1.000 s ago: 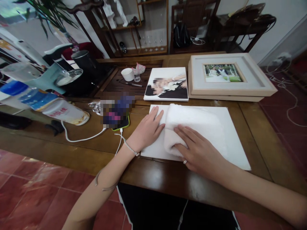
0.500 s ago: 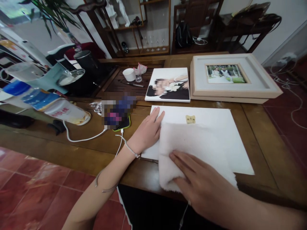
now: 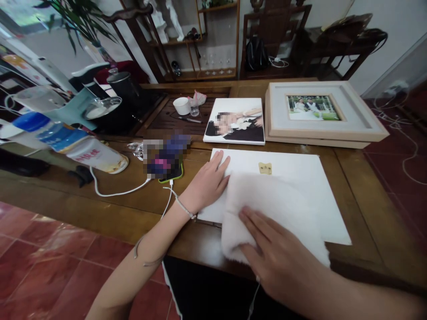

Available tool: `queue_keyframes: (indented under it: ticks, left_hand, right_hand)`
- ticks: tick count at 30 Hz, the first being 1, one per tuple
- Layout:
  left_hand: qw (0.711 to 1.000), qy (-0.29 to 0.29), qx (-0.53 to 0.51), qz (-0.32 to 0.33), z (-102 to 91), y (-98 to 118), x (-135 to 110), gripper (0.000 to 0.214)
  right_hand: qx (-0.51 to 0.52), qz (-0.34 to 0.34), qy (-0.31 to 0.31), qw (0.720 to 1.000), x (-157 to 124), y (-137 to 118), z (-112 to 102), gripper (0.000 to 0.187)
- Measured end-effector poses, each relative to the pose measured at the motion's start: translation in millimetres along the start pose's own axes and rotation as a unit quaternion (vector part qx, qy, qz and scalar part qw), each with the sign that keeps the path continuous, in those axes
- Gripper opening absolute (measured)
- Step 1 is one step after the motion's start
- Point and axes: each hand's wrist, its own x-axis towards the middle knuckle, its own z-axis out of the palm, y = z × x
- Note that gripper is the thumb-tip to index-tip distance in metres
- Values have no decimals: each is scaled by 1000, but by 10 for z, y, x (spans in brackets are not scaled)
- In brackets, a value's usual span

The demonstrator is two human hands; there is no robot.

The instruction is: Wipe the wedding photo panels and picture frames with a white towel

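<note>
A white flat panel (image 3: pixel 328 218) lies on the wooden table in front of me, with a small brass-coloured hanging plate (image 3: pixel 265 168) near its far edge. My left hand (image 3: pixel 209 184) is pressed flat on the panel's left side, fingers stretched out. Over the panel's near middle spreads a white fluffy cloth (image 3: pixel 273 191), which hangs a little past the front edge. My right hand (image 3: pixel 278 249) grips this cloth, fingers on top and thumb tucked at a fold; it is slightly smeared by motion. The cloth covers much of the panel.
Beyond the panel stand a photo panel (image 3: pixel 233 131) and a stack of light wooden frames (image 3: pixel 323 133). To the left are a phone (image 3: pixel 175 173) on a white cable, a blue-capped plastic bottle (image 3: pixel 90 153), a dark kettle (image 3: pixel 123 91) and a white cup (image 3: pixel 182 106).
My right hand and the cloth have shifted slightly over the panel. The left hand stays flat in the same place on it. The whole view has tilted a little.
</note>
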Motion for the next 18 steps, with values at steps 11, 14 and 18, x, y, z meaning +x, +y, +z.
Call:
queue_keyframes:
  ticks: [11, 14, 18]
  left_hand:
    - [1000, 9, 13, 8, 9, 7, 3, 51]
    - [1000, 11, 13, 9, 12, 8, 4, 51]
    - [1000, 8, -6, 2, 6, -4, 0, 51]
  right_hand:
    - [-54, 111, -7, 992, 177, 964, 26, 32]
    - [-71, 86, 5, 994, 169, 811, 74, 27]
    - [-52, 8, 11, 999, 64, 240, 84, 14]
